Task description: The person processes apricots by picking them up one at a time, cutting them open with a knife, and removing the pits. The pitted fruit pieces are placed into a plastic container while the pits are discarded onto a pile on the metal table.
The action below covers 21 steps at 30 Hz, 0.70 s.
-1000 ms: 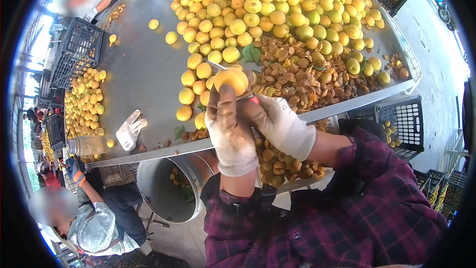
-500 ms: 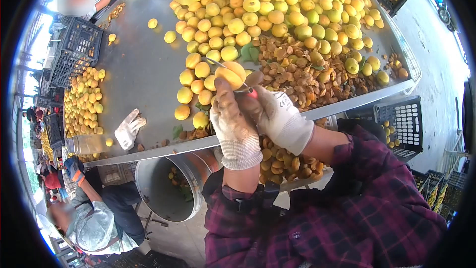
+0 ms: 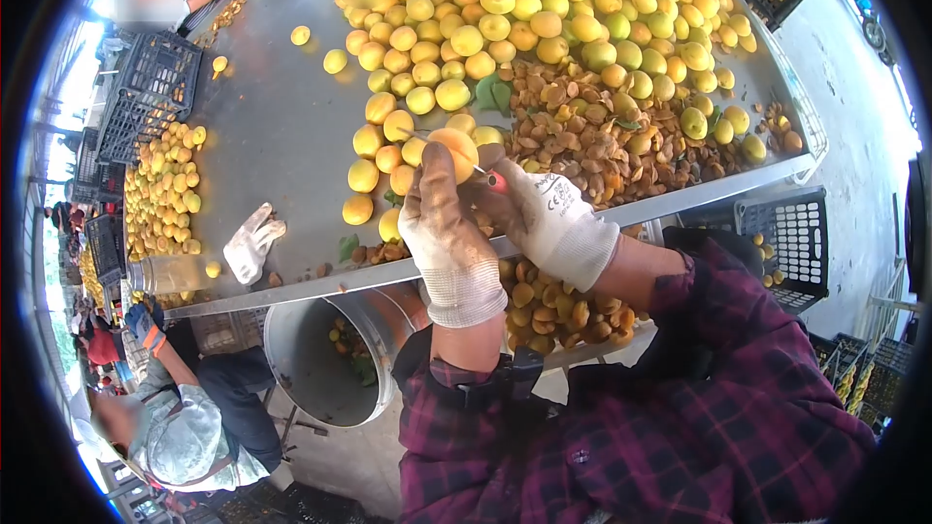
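Note:
My left hand (image 3: 449, 238), in a stained white glove, is closed around a yellow-orange apricot (image 3: 452, 153) above the table's near edge. My right hand (image 3: 551, 223), gloved the same way, grips a red-handled knife (image 3: 496, 181) close beside it. The thin metal blade runs at the apricot; how deep it sits in the flesh cannot be seen. Loose apricots (image 3: 361, 176) lie just beyond my left hand. To the right spreads a heap of brown apricot pits (image 3: 573, 131). Below my wrists, apricot halves (image 3: 544, 315) fill a container.
A large apricot pile (image 3: 544, 0) covers the far side of the metal table (image 3: 262, 126). An empty white glove (image 3: 254, 245) lies at left. A metal bucket (image 3: 291, 369) and a black crate (image 3: 784, 243) stand below the edge. Co-workers sit at the left.
The apricot has turned in my left fingers; its groove faced me before, and a smooth side shows now. My left hand has shifted slightly left, while my right keeps the knife.

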Each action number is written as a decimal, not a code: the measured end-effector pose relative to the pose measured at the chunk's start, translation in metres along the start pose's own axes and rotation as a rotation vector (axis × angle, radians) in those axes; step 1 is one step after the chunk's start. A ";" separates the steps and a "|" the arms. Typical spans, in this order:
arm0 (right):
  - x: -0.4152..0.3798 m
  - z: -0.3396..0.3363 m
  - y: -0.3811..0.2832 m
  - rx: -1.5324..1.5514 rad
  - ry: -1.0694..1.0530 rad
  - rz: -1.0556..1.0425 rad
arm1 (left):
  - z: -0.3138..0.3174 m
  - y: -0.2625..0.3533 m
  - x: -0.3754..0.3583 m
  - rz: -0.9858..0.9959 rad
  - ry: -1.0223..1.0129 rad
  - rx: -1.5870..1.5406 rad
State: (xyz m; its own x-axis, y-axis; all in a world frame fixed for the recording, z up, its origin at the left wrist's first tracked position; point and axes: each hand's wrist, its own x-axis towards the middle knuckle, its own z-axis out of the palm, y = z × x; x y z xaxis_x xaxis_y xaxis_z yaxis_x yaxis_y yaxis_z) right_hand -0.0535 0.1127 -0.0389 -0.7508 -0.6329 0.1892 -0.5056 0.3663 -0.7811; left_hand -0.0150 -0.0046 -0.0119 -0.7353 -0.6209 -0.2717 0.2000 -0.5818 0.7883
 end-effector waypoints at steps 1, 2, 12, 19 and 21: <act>-0.003 0.001 0.001 -0.001 -0.007 -0.010 | -0.002 -0.001 -0.002 0.009 0.006 -0.006; -0.009 0.001 0.001 -0.019 0.021 -0.024 | -0.006 -0.003 -0.008 0.029 -0.052 0.041; -0.002 -0.018 -0.026 0.482 -0.212 0.197 | -0.002 0.019 -0.014 -0.100 -0.009 -0.013; 0.001 -0.021 -0.028 -0.152 -0.053 0.049 | -0.009 0.014 -0.009 -0.004 -0.028 0.042; -0.002 -0.011 -0.019 -0.056 -0.037 0.049 | -0.009 0.010 -0.008 0.017 -0.021 0.040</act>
State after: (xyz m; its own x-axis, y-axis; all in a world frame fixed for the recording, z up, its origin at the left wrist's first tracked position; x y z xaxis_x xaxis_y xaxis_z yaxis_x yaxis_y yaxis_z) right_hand -0.0472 0.1147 -0.0184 -0.7595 -0.6376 0.1285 -0.4923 0.4343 -0.7544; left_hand -0.0012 -0.0104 -0.0067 -0.7457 -0.6189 -0.2468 0.1865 -0.5495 0.8144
